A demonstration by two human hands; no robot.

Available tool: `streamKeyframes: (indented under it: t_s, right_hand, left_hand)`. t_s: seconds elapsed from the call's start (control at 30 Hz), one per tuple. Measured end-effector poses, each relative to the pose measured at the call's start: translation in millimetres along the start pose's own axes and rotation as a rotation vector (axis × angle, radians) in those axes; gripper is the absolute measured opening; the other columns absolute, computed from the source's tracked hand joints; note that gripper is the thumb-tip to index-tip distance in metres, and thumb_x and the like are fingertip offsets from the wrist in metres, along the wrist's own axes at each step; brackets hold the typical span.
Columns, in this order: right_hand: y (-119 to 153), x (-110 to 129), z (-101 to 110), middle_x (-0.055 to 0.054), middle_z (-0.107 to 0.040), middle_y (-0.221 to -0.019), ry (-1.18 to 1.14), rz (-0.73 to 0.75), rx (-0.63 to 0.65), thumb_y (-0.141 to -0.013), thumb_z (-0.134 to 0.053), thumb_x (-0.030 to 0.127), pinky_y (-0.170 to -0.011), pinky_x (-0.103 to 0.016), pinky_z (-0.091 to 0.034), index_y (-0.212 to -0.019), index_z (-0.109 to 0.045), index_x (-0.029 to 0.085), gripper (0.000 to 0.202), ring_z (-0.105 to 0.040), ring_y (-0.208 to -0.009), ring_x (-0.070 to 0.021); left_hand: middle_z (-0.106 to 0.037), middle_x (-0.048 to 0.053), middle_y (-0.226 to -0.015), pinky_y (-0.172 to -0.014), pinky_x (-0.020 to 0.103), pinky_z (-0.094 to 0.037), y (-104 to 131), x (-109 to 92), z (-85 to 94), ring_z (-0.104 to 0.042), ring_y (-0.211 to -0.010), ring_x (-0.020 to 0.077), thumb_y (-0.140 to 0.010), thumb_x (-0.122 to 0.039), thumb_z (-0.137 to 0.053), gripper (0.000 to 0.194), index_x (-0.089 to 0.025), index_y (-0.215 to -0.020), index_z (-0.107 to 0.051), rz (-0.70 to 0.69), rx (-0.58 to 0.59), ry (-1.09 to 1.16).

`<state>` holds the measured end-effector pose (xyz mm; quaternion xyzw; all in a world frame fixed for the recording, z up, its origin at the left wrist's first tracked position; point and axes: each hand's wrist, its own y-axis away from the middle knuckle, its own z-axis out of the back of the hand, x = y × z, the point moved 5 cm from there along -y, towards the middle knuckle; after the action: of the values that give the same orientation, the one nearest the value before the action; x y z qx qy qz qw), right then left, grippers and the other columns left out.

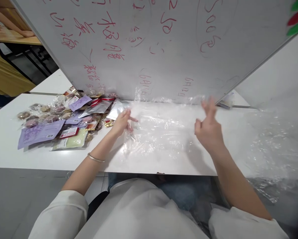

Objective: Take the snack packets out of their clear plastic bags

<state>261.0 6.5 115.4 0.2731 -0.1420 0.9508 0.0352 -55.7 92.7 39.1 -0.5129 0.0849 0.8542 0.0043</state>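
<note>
A clear plastic bag (pixel 161 129) lies crinkled and flat on the white table in front of me. My left hand (pixel 122 122) is at its left edge with the fingers apart, the fingertips over or against the film. Above the bag's right side, my right hand (pixel 209 129) is raised, thumb and fingers apart and slightly blurred by motion. Nothing shows in its grasp. Beside my left hand is a silvery-white packet (pixel 117 109), part of a pile of small packets. Purple pouches (pixel 41 132) and a pale green packet (pixel 71 139) lie at the pile's near side.
A whiteboard (pixel 163 63) with red writing stands along the back of the table (pixel 139 164). More clear plastic (pixel 275 142) is heaped at the right, hanging over the table edge. At the upper left, another person's arm (pixel 11 23) rests on a wooden tabletop.
</note>
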Motion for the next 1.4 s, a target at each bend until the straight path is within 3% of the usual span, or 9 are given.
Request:
streamKeyframes:
  t_s: [0.1, 0.17, 0.33, 0.53, 0.77, 0.93, 1.13, 1.27, 1.4]
  right_hand:
    - [11.4, -29.8, -42.6, -0.019, -0.039, -0.158, 0.393, -0.131, 0.419, -0.085, -0.049, 0.020, -0.073, -0.057, -0.058, -0.159, -0.023, 0.032, 0.079, -0.071, -0.081, -0.0316]
    - [19.7, -41.3, -55.0, -0.022, -0.036, -0.158, 0.540, -0.188, 0.530, -0.083, -0.051, 0.019, -0.074, -0.060, -0.056, -0.156, -0.033, 0.026, 0.076, -0.070, -0.094, -0.0400]
    - [13.3, -15.2, -55.0, -0.023, -0.026, -0.163, 0.428, 0.036, 0.212, -0.098, -0.033, 0.040, -0.113, -0.066, -0.032, -0.157, -0.029, 0.012, 0.065, -0.036, -0.143, -0.0445]
    - [4.9, -6.4, -136.3, -0.015, -0.012, -0.168, 0.249, 0.148, 0.464, -0.095, -0.025, 0.072, -0.122, -0.065, -0.005, -0.161, -0.018, 0.020, 0.085, -0.003, -0.154, -0.0418]
    - [-6.9, -15.8, -164.7, -0.009, -0.005, -0.170, 0.251, 0.387, 0.507, -0.094, -0.024, 0.075, -0.124, -0.059, 0.003, -0.161, -0.020, 0.027, 0.083, 0.007, -0.155, -0.0337]
    - [-11.2, -14.2, -164.1, -0.008, -0.006, -0.170, 0.261, 0.396, 0.493, -0.095, -0.024, 0.074, -0.124, -0.057, 0.002, -0.161, -0.021, 0.026, 0.081, 0.006, -0.155, -0.0328]
    - [-10.1, -14.5, -166.5, -0.008, -0.006, -0.170, 0.285, 0.402, 0.479, -0.095, -0.020, 0.074, -0.125, -0.058, 0.000, -0.161, -0.022, 0.025, 0.082, 0.004, -0.155, -0.0334]
    - [-10.4, -13.6, -165.9, -0.009, -0.006, -0.170, 0.296, 0.397, 0.485, -0.094, -0.018, 0.075, -0.125, -0.057, 0.000, -0.161, -0.024, 0.024, 0.084, 0.004, -0.155, -0.0334]
    - [-10.9, -12.9, -164.2, -0.008, -0.006, -0.170, 0.274, 0.386, 0.491, -0.094, -0.019, 0.075, -0.125, -0.057, 0.000, -0.161, -0.022, 0.024, 0.084, 0.005, -0.155, -0.0332]
  left_hand:
    - [-0.073, 0.008, -0.076, -0.064, 0.031, -0.050, 1.9, 18.1, -8.5, -0.066, -0.059, 0.0214, -0.099, -0.039, -0.039, 0.044, -0.015, -0.134, -0.053, 0.053, 0.057, -0.444]
    - [-0.071, 0.009, -0.071, -0.072, 0.036, -0.050, 8.0, 22.3, -7.6, -0.069, -0.069, 0.0280, -0.094, -0.034, -0.049, 0.046, -0.013, -0.135, -0.053, 0.083, 0.065, -0.538]
    - [-0.069, 0.022, -0.108, -0.085, 0.048, -0.048, 14.6, 7.6, 7.2, -0.066, -0.098, 0.0393, -0.093, -0.047, -0.048, 0.048, -0.013, -0.124, -0.062, 0.065, 0.008, -0.738]
    - [-0.052, 0.030, -0.134, -0.102, 0.053, -0.040, -14.6, -4.8, 55.8, -0.046, -0.129, 0.0448, -0.092, -0.037, -0.049, 0.048, -0.006, -0.127, -0.057, -0.016, -0.511, -0.953]
    - [-0.065, 0.033, -0.117, -0.090, 0.048, -0.050, -44.6, 18.3, 93.2, -0.062, -0.115, 0.0401, -0.087, -0.006, -0.038, 0.043, -0.001, -0.124, -0.060, 0.224, -0.372, -1.053]
    - [-0.057, 0.032, -0.131, -0.081, 0.044, -0.054, -25.4, -7.1, 67.3, -0.068, -0.100, 0.0338, -0.092, -0.005, -0.025, 0.060, -0.008, -0.150, -0.039, 0.053, -0.454, -1.119]
    - [-0.037, 0.034, -0.150, -0.094, 0.051, -0.050, -22.7, -5.2, 4.9, -0.053, -0.124, 0.0460, -0.095, -0.023, -0.044, 0.043, 0.000, -0.128, -0.061, -0.030, -0.140, -1.153]
    - [-0.029, 0.036, -0.154, -0.095, 0.054, -0.049, -29.7, 3.8, 6.5, -0.044, -0.131, 0.0518, -0.095, -0.023, -0.045, 0.048, 0.006, -0.131, -0.056, 0.032, -0.168, -1.155]
    - [-0.046, 0.034, -0.143, -0.089, 0.049, -0.052, -34.6, 3.8, 24.8, -0.056, -0.120, 0.0446, -0.093, -0.014, -0.036, 0.046, 0.003, -0.129, -0.058, -0.034, -0.195, -1.189]
